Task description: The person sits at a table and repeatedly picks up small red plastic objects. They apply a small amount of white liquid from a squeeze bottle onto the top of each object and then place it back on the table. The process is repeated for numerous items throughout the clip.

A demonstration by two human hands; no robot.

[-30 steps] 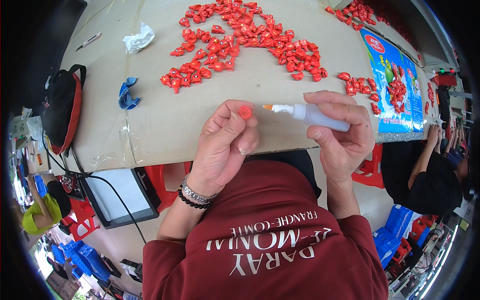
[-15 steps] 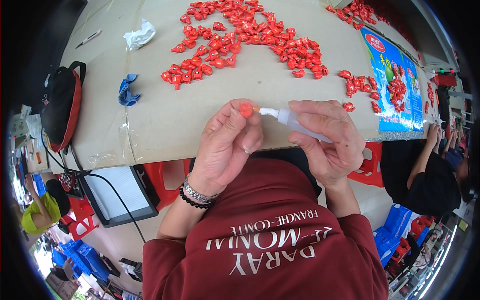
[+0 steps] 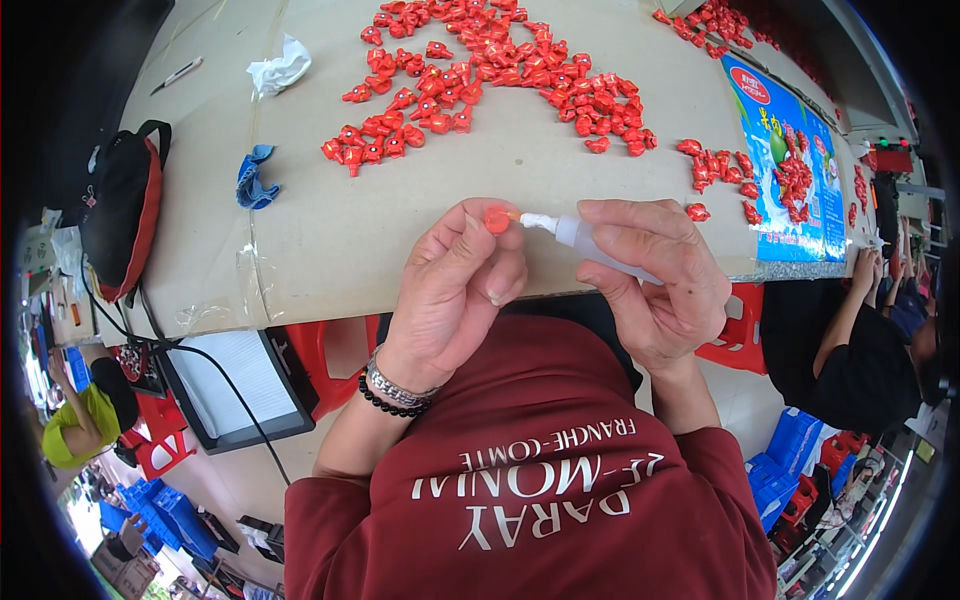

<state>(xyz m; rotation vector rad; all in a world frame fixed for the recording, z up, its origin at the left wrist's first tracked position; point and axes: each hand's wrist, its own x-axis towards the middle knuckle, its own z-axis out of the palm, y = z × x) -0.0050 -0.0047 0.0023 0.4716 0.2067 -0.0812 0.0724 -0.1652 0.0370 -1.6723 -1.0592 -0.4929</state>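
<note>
Over the table's near edge, my left hand (image 3: 460, 265) pinches a small round red plastic piece (image 3: 497, 220) between thumb and fingers. From the right, my right hand (image 3: 660, 275) grips a translucent squeeze bottle (image 3: 575, 233), tilted so its narrow tip points left. The white-wrapped neck leads to a thin orange-brown tip (image 3: 514, 216), which meets or nearly meets the red piece; I cannot tell if they touch. Farther back lies a large spread of small red figure-like parts (image 3: 500, 60) with yellow marks.
A crumpled white tissue (image 3: 280, 67), a blue scrap (image 3: 256, 178) and a pen (image 3: 177, 75) lie at left, near a black-and-red bag (image 3: 135, 215). More red parts rest on a blue printed sheet (image 3: 780, 120) at right. Co-workers sit at both sides; red stools (image 3: 735, 335) stand below.
The red piece has shifted very slightly right in my left fingers. Both hands otherwise keep almost the same place, with the bottle tip still at the piece.
</note>
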